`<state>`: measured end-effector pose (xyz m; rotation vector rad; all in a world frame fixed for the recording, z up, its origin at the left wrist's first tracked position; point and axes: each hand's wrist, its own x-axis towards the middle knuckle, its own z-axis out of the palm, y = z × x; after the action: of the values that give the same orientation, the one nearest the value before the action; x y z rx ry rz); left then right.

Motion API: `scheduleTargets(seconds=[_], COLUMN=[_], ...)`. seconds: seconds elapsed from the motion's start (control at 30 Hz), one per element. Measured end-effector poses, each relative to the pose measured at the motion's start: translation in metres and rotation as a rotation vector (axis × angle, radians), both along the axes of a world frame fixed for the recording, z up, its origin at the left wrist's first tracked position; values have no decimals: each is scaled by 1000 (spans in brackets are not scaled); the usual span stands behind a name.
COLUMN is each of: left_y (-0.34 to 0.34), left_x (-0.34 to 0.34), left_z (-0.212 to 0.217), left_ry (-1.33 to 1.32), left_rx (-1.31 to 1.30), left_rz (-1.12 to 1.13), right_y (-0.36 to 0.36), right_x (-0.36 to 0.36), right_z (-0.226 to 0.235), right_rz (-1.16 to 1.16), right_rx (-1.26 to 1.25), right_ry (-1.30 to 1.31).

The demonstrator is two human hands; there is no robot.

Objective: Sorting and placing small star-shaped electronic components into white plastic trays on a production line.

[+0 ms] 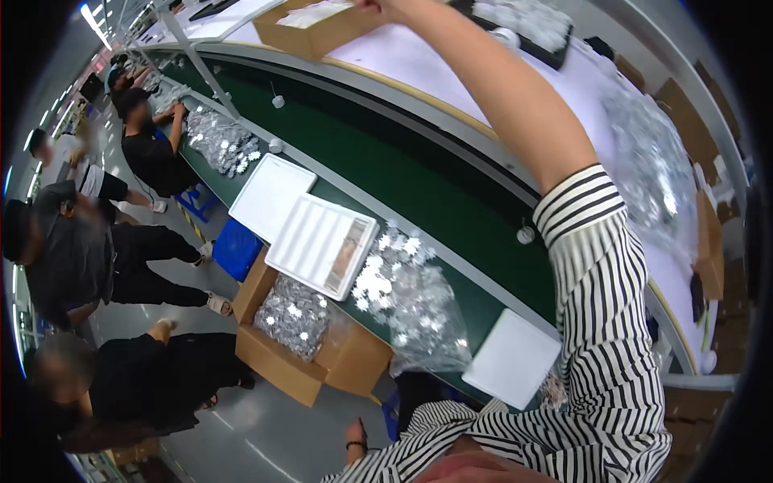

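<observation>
Green conveyor belt (362, 133) is running diagonally through a workshop, with several people (153, 161) standing or sitting at left. Beyond it, on a white table (403, 64), a cardboard box (296, 42) is holding white contents. The wearer's right hand (385, 7) is reaching to the box's rim; the frame is cutting its fingers off, so their grip cannot be told. The left hand (355, 433) is hanging low, its grip unclear. Bagged silvery pieces (415, 302) are lying nearer.

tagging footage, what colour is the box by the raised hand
The box is brown, seen in the head view.
</observation>
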<state>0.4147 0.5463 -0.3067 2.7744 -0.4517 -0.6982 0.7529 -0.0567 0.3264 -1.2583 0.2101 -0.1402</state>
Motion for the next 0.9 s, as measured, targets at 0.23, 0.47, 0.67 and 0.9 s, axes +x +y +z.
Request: scheduleTargets(seconds=[0.23,0.47,0.67,0.9], left_y=[-9,-70,-68,-188], left_x=[-2,53,52,64], left_z=[-5,44,113,221], left_ry=[283,533,344,-20], left_rx=[-135,-310,-352,-621], left_rz=[285,860,995,472], right_y=[-12,100,-31,-160], right_x=[266,349,199,-37], right_z=[35,-9,55,-71], right_rz=[-361,-100,-621,-399], right_rx=[-326,-1578,-2035,-2031], right_ry=[-128,13,-50,-442])
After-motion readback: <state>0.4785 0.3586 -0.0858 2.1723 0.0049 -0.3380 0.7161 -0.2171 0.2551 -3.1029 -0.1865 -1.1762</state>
